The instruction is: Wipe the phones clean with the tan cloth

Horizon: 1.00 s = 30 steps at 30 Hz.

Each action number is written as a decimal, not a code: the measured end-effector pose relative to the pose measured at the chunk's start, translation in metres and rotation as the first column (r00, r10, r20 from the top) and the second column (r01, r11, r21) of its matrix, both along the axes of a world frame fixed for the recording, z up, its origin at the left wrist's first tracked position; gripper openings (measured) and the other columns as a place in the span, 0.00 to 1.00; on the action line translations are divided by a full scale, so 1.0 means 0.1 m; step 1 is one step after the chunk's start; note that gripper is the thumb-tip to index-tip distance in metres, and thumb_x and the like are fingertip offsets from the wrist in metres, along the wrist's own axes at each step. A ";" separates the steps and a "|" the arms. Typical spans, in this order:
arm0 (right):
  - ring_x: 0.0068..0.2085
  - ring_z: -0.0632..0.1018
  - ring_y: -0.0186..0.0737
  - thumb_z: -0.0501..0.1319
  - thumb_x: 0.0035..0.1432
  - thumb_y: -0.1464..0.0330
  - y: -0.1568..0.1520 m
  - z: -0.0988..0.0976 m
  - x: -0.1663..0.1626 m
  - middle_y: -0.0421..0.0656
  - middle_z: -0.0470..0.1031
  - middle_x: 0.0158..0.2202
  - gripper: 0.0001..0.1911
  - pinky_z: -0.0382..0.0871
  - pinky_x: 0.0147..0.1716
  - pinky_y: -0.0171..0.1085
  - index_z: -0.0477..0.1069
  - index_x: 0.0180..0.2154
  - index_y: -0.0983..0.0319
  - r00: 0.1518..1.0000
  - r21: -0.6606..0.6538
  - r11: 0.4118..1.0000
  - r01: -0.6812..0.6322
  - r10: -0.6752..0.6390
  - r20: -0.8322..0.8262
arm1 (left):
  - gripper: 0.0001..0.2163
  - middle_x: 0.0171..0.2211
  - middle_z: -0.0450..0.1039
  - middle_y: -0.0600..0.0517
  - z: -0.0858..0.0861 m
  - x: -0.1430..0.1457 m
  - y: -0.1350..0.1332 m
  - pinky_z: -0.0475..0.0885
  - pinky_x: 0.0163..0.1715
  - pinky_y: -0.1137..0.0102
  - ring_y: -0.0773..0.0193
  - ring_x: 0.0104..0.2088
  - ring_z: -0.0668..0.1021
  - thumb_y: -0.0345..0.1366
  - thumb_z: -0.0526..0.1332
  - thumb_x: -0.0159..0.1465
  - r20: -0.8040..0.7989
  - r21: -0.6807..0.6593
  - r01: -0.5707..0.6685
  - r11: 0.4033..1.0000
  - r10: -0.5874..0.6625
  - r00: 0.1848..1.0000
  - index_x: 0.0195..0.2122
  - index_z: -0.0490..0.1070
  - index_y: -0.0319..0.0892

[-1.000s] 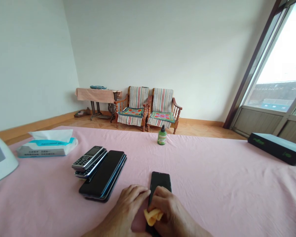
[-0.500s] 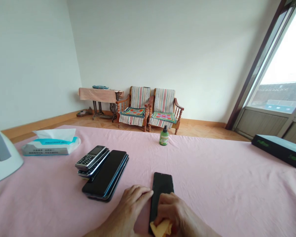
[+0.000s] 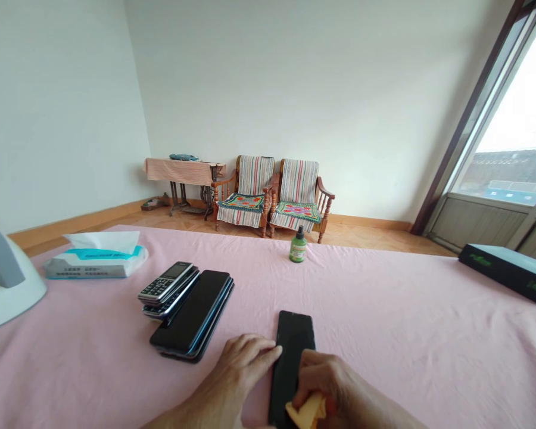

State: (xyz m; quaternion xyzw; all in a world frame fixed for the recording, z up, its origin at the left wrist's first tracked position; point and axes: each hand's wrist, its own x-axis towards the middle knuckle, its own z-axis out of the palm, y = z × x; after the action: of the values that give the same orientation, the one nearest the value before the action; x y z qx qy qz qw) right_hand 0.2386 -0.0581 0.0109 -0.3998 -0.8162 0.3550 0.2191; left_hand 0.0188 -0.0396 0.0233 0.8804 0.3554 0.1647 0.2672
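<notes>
A black smartphone lies flat on the pink tablecloth near the front edge. My left hand rests with stretched fingers against the phone's left side. My right hand is closed on a folded yellow cloth and presses it on the phone's near end, which it hides. To the left lies a pile of smartphones with small keypad phones stacked on it.
A green spray bottle stands at the table's far edge. A tissue pack lies at the back left, a white appliance at the left edge, a dark box at the right. Two wooden chairs stand by the wall.
My right hand has slid the yellow cloth toward me along the phone, uncovering more of the screen. The left hand stays at the phone's side. The view shifted slightly.
</notes>
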 end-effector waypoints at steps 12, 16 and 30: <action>0.34 0.74 0.33 0.67 0.44 0.79 -0.03 0.04 -0.06 0.40 0.74 0.34 0.08 0.63 0.33 0.30 0.76 0.27 0.62 0.997 0.078 0.997 0.003 -0.009 0.077 | 0.32 0.56 0.64 0.47 0.00 0.02 -0.01 0.59 0.58 0.56 0.49 0.56 0.65 0.45 0.69 0.52 -0.011 0.014 -0.004 1.000 0.004 1.000 0.58 0.64 0.48; 0.36 0.73 0.35 0.64 0.45 0.80 -0.05 0.09 0.01 0.40 0.74 0.33 0.09 0.63 0.35 0.31 0.75 0.26 0.61 0.987 0.101 0.994 0.052 -0.067 0.145 | 0.32 0.55 0.65 0.46 0.02 0.00 -0.02 0.60 0.57 0.55 0.48 0.55 0.66 0.46 0.69 0.52 0.013 0.017 0.013 1.000 -0.013 1.000 0.58 0.64 0.48; 0.32 0.74 0.32 0.60 0.39 0.82 -0.20 0.18 -0.11 0.39 0.74 0.31 0.10 0.61 0.28 0.28 0.74 0.23 0.63 0.992 0.069 0.994 0.081 -0.087 0.090 | 0.37 0.56 0.62 0.48 -0.05 -0.04 0.00 0.57 0.58 0.56 0.50 0.55 0.64 0.32 0.66 0.45 -0.022 0.063 0.063 0.996 -0.062 0.998 0.59 0.61 0.47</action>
State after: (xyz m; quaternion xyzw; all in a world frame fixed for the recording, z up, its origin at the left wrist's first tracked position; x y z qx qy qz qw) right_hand 0.2272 -0.0783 0.0288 -0.4426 -0.8190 0.2995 0.2088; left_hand 0.0147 -0.0392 0.0181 0.9009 0.3248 0.1586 0.2404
